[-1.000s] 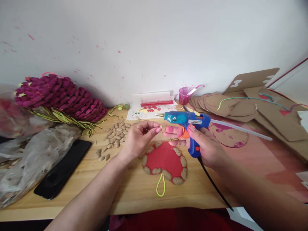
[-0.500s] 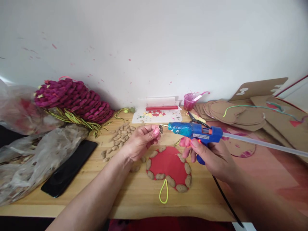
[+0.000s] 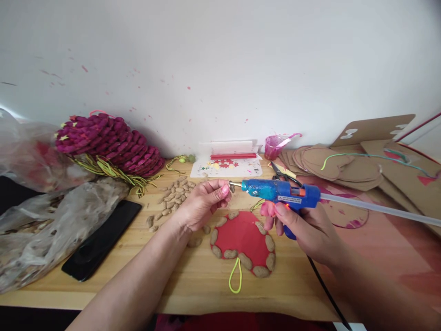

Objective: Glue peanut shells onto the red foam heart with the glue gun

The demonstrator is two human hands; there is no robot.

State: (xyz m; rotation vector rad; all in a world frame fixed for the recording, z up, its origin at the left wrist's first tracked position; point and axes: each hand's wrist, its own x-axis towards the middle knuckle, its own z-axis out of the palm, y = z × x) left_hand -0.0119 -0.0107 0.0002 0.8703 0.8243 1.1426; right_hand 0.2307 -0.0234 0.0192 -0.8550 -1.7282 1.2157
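Observation:
My left hand (image 3: 208, 202) pinches a peanut (image 3: 232, 187) between thumb and fingers, much of it covered by them. In my right hand (image 3: 299, 225) is a blue hot glue gun (image 3: 275, 191), its metal nozzle pointing left and touching or nearly touching the peanut. A long clear glue stick (image 3: 375, 210) runs out of the gun's back, and a small light glows near my thumb. Below both hands a red heart (image 3: 241, 236) lies on the table, with peanuts along part of its edge. A yellow-green string loop (image 3: 235, 277) sticks out at its near side.
Loose peanuts (image 3: 175, 195) lie left of the heart. Further left are a black phone (image 3: 103, 239), a plastic bag (image 3: 65, 220) and stacked purple peanut pieces (image 3: 110, 142). A paper with stars (image 3: 225, 168), a cup (image 3: 274, 146), scissors (image 3: 277, 170) and cardboard shapes (image 3: 327, 161) stand behind.
The glue gun's nozzle has come slightly closer to the peanut in my left hand. The whole view has shifted a little; the heart lies as before.

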